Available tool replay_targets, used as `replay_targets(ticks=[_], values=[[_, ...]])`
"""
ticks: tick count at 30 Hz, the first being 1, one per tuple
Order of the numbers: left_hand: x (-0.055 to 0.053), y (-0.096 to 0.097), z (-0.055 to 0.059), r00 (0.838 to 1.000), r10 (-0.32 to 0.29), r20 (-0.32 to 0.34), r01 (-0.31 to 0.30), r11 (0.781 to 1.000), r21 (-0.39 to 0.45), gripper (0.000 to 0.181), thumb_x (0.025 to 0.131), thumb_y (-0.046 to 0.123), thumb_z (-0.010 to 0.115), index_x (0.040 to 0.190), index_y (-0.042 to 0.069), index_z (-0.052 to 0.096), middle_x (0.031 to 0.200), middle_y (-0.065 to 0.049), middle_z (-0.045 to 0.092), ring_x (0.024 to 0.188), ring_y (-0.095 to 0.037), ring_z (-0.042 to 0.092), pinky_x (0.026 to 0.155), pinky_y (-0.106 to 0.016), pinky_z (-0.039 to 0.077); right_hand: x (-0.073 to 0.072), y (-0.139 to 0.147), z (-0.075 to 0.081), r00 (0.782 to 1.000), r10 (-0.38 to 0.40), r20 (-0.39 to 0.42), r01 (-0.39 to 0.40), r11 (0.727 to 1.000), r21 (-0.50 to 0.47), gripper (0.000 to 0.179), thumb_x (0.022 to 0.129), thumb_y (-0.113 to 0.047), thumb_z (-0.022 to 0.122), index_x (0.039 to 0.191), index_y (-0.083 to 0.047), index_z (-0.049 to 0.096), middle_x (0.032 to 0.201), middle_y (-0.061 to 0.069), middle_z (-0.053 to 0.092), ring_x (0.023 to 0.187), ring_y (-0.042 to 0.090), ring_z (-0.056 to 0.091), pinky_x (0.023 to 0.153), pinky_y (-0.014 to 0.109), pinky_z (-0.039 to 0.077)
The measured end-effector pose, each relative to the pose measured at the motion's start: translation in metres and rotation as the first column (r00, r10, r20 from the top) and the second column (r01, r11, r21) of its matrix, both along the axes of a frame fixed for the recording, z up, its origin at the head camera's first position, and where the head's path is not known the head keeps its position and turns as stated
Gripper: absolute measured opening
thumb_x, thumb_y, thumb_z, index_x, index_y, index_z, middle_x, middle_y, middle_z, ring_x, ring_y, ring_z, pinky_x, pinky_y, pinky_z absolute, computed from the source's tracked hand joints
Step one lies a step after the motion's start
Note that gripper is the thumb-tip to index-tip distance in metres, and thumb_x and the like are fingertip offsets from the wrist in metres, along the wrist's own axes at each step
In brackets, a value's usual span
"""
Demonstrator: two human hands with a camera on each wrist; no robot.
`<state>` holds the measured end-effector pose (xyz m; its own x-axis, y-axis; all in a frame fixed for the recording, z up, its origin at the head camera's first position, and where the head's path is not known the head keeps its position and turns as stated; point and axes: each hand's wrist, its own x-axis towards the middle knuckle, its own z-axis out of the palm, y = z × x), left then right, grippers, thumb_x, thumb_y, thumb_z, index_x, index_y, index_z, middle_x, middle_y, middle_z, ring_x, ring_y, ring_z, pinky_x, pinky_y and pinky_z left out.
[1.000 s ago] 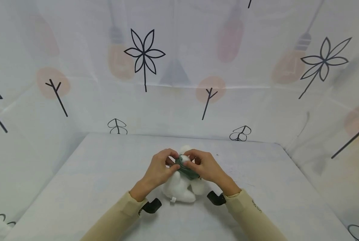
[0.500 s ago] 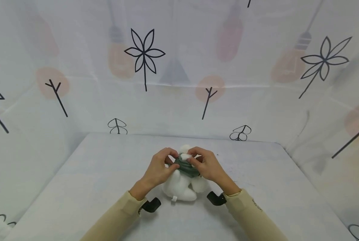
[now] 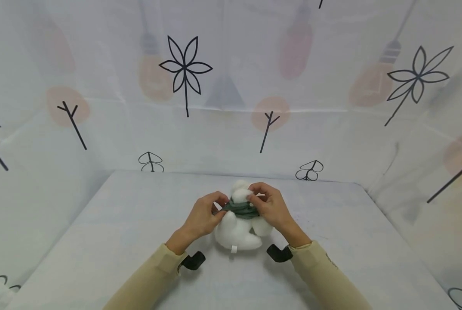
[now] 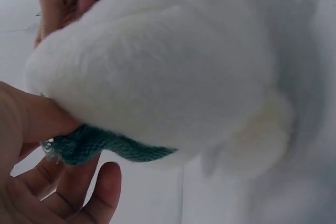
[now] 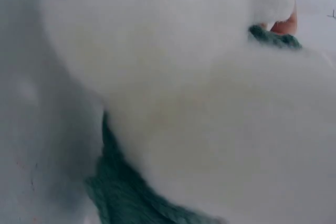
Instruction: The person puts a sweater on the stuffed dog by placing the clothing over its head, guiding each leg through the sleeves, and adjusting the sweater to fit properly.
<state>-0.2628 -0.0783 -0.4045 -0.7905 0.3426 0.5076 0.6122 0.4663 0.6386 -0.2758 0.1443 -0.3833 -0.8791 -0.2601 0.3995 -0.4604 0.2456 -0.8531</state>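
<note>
A white plush toy (image 3: 236,234) sits between my hands, a green knitted scarf (image 3: 241,210) wrapped round its neck. Its round white head shows above the scarf, and a small white tag hangs at its lower edge. My left hand (image 3: 200,215) pinches the scarf's end at the toy's left side; the left wrist view shows the knit (image 4: 115,145) between thumb and fingers. At the head's right side, my right hand (image 3: 271,206) grips the toy with thumb and curled fingers. White fur (image 5: 157,51) fills most of the right wrist view, with a green flap of scarf below.
The toy is on a white-covered table (image 3: 138,241). Behind it hangs a pale cloth (image 3: 223,137) printed with flowers and bulbs, which also closes off both sides. Black wrist mounts (image 3: 194,261) stick out by the cuffs of both beige sleeves.
The toy has shifted a little right and away from me. My right hand has moved from the scarf up to the head, which shows more. The scarf's end now stretches toward my left hand.
</note>
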Motion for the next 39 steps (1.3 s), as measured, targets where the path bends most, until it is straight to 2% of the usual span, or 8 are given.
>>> replay_targets(ticks=[4,9,14,17,21,30,35,39], values=[[0.0,-0.002,0.005,0.998,-0.024,0.066,0.021,0.999,0.05,0.026,0.083,0.005,0.072,0.106,0.009,0.061,0.092,-0.003,0.064,0.075,-0.013,0.063,0.068,-0.032,0.053,0.0,-0.003,-0.002,0.998,0.054,0.039,-0.056,0.998,0.042,0.012,0.093,-0.011,0.062,0.105,-0.007,0.063,0.091,0.011,0.059,0.054,0.016,0.052,0.046,0.026,0.042],[0.003,0.0,0.007,0.993,-0.055,0.106,0.048,0.996,0.073,0.027,0.085,0.011,0.072,0.108,0.011,0.058,0.091,0.0,0.067,0.083,-0.013,0.065,0.073,-0.039,0.052,0.002,-0.006,-0.003,0.998,0.056,0.024,-0.06,0.982,0.181,0.023,0.092,-0.02,0.066,0.113,-0.014,0.061,0.093,0.005,0.059,0.056,0.015,0.055,0.052,0.026,0.045],[0.005,0.009,0.001,0.996,-0.072,0.049,0.067,0.993,0.099,0.025,0.086,0.007,0.071,0.106,0.009,0.057,0.09,-0.001,0.066,0.078,-0.011,0.064,0.069,-0.03,0.053,0.005,-0.007,-0.004,0.996,0.073,-0.049,-0.055,0.95,0.306,0.033,0.088,-0.029,0.07,0.118,-0.018,0.061,0.093,0.001,0.058,0.054,0.011,0.05,0.051,0.025,0.043],[0.006,0.012,-0.001,0.998,-0.056,0.01,0.055,0.991,0.122,0.024,0.085,0.005,0.071,0.104,0.008,0.057,0.087,-0.001,0.065,0.073,-0.01,0.064,0.066,-0.026,0.052,0.006,-0.008,-0.004,0.99,0.086,-0.111,-0.044,0.941,0.335,0.027,0.09,-0.029,0.068,0.113,-0.017,0.063,0.092,-0.003,0.061,0.054,0.008,0.048,0.049,0.025,0.043],[0.007,0.013,-0.001,1.0,-0.014,-0.015,0.016,0.992,0.123,0.024,0.083,0.002,0.072,0.102,0.008,0.058,0.083,-0.002,0.067,0.069,-0.01,0.064,0.063,-0.024,0.052,0.008,-0.009,-0.003,0.984,0.09,-0.155,-0.039,0.95,0.309,0.019,0.091,-0.019,0.067,0.11,-0.018,0.063,0.096,-0.006,0.06,0.054,0.006,0.049,0.05,0.024,0.044],[0.008,0.008,0.002,0.999,0.03,0.035,-0.031,0.998,0.051,0.021,0.083,0.002,0.072,0.1,0.01,0.062,0.08,-0.001,0.067,0.068,-0.01,0.064,0.062,-0.024,0.052,0.009,-0.013,-0.005,0.982,0.088,-0.167,-0.056,0.981,0.187,0.02,0.09,-0.014,0.067,0.109,-0.02,0.063,0.096,-0.002,0.06,0.059,0.01,0.054,0.053,0.026,0.045],[0.007,0.007,0.003,0.998,0.042,-0.044,-0.04,0.998,0.053,0.025,0.083,0.008,0.074,0.105,0.008,0.061,0.093,-0.004,0.065,0.081,-0.017,0.063,0.068,-0.035,0.053,0.006,-0.015,-0.013,0.981,0.042,-0.191,0.0,0.976,0.216,0.026,0.086,-0.024,0.072,0.112,-0.02,0.065,0.099,-0.006,0.062,0.073,0.01,0.055,0.063,0.03,0.049],[0.007,0.007,0.008,0.992,0.012,-0.125,-0.004,0.998,0.065,0.035,0.084,0.012,0.075,0.114,0.003,0.059,0.109,-0.01,0.061,0.096,-0.025,0.06,0.074,-0.041,0.052,0.007,-0.017,-0.013,0.982,0.045,-0.181,-0.009,0.981,0.194,0.032,0.084,-0.026,0.074,0.114,-0.022,0.063,0.1,-0.006,0.062,0.078,0.011,0.059,0.069,0.034,0.052]])
